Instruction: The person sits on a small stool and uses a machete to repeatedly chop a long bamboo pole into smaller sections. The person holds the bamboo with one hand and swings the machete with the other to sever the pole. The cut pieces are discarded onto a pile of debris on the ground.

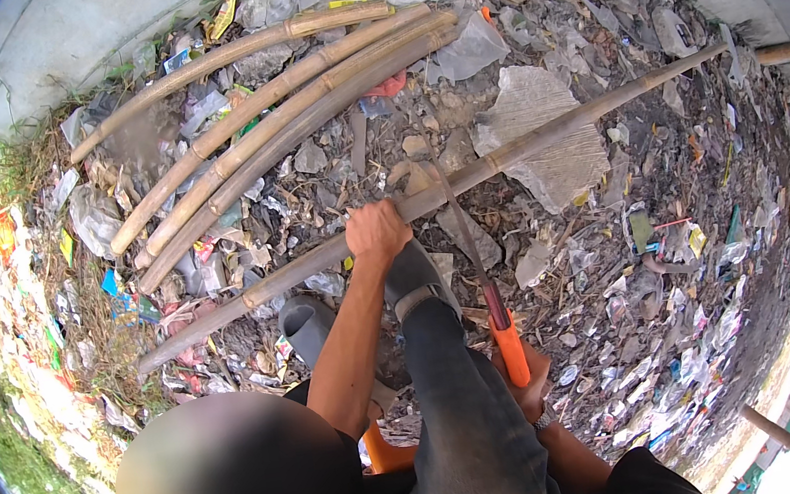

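Observation:
My left hand [378, 231] is wrapped round a long bamboo pole [303, 272], which lies slantwise across the littered ground. In my right hand [533, 384] is the orange handle of a hand saw [508, 344]. Its narrow blade runs up and away from me and crosses the pole just right of my left hand. The frame does not show how deep the blade sits. A grey boot [410, 270] on my bent leg is against the pole beside my left hand. Another grey boot [308, 322] shows left of my left forearm.
Several cut bamboo poles [241, 122] lie side by side at the far left. A flat slab of broken concrete [548, 150] lies under the pole's right part. Plastic scraps and rubble cover the ground. A pale concrete wall [132, 26] curves behind; wooden posts [783, 433] stand at right.

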Demonstrator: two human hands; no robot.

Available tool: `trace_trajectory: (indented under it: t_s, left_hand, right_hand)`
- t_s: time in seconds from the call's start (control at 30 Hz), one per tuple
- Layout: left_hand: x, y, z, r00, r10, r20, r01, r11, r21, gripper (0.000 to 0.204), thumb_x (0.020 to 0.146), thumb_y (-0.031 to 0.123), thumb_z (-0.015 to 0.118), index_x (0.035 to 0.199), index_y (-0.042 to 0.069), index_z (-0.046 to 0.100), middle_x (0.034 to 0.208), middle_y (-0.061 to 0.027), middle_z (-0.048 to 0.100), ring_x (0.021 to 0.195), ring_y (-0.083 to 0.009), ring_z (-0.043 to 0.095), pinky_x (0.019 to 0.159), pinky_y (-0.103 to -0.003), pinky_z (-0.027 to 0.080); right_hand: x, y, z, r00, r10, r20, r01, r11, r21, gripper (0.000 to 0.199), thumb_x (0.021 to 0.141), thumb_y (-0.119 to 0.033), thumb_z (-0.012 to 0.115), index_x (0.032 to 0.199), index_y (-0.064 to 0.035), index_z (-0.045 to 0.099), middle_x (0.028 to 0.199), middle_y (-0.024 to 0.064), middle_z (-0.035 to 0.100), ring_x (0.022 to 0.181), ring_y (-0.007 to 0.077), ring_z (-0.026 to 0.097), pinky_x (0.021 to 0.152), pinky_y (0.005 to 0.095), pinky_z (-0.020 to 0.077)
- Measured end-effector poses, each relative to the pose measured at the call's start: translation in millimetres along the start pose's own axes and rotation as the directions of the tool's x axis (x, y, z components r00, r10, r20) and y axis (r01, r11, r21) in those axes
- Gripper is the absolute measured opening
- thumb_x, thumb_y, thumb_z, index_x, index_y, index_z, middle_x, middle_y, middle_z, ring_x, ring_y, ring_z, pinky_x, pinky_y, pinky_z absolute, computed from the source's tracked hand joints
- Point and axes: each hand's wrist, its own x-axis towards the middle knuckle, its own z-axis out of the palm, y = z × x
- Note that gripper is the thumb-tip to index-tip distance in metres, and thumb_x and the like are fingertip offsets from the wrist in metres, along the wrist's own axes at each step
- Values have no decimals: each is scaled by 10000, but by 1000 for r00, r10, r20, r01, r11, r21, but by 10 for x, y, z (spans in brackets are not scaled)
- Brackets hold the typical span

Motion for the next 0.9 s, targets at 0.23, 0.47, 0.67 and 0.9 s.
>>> trace_trajectory:
  t_s: [0.23,0.47,0.67,0.9]
  left_hand:
    - [-52,44,-5,999,7,33,-7,1000,2,297,741,225,673,950,51,793,926,-222,763,886,-407,748,818,-495,598]
    - [-90,95,36,998,-24,54,24,1000,-10,292,739,207,670,951,49,794,951,-226,764,918,-419,743,835,-493,596]
    - [-55,43,-41,998,-39,55,39,999,-1,280,750,205,676,953,53,794,944,-217,765,923,-418,745,847,-476,601]
    - [-31,144,-13,997,-16,73,17,1000,-23,305,765,210,660,989,47,787,950,-215,766,912,-404,751,835,-474,603]
  right_hand:
    - [331,37,234,996,-85,-11,83,991,-101,103,864,-62,732,825,-19,646,634,81,630,543,179,645,542,322,501]
    - [364,11,240,1000,-11,-25,9,998,-70,82,856,-57,722,857,-7,657,645,92,657,609,166,704,583,321,537]
    - [56,90,204,992,-118,-52,115,991,-71,80,865,-66,703,854,-9,648,638,77,631,532,148,620,534,309,488]
    - [540,51,422,988,-114,-104,105,991,-88,72,887,-74,689,861,-12,664,637,68,630,532,134,625,523,311,477]
